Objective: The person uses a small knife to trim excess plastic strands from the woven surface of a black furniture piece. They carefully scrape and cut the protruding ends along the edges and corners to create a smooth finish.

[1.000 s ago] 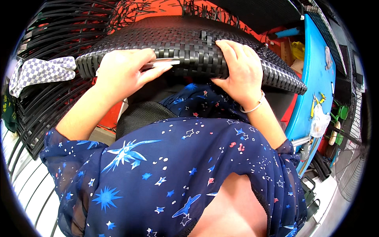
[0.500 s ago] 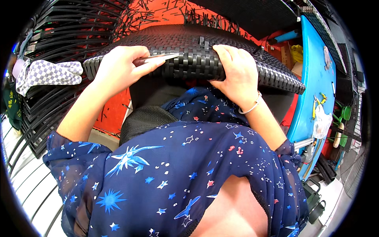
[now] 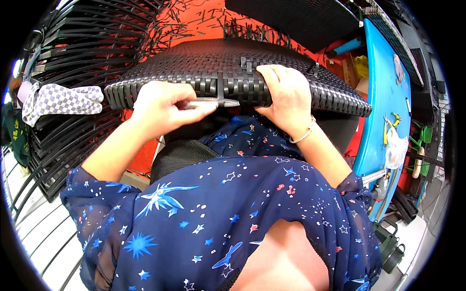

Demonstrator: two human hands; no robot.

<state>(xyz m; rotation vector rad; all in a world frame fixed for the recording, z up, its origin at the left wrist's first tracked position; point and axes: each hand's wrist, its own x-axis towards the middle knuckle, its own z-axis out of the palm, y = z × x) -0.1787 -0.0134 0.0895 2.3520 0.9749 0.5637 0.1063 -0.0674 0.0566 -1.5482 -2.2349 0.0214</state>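
head view: a black woven wicker panel [image 3: 213,68] lies across the person's lap, running from the left to the far right, with its near edge turned toward the body. loose black strand ends stick up along its far edge, against an orange-red surface [image 3: 204,19].

the left hand [image 3: 162,109] is closed around a slim metal tool [image 3: 213,103], gripping it between thumb and fingers. the tool lies level, pointing right, with its tip at the near edge of the panel, just beside a vertical black strand [image 3: 221,89] that hangs over that edge.

the right hand [image 3: 286,99] is clamped on the near edge of the panel, right of the tool tip; its fingers curl over the top of the weave and the thumb goes under. a thin silver bracelet [image 3: 303,136] sits on that wrist.

the person wears a dark blue top with star prints [image 3: 218,213], filling the near part of the picture.

to the left, a stack of black curved frames [image 3: 73,48] stands, with a grey and white checked cloth [image 3: 56,99] draped over 1 of them. to the right is a blue table [image 3: 383,97] on edge in the view, with small items on it too small to tell. another black woven piece [image 3: 301,19] lies far right.
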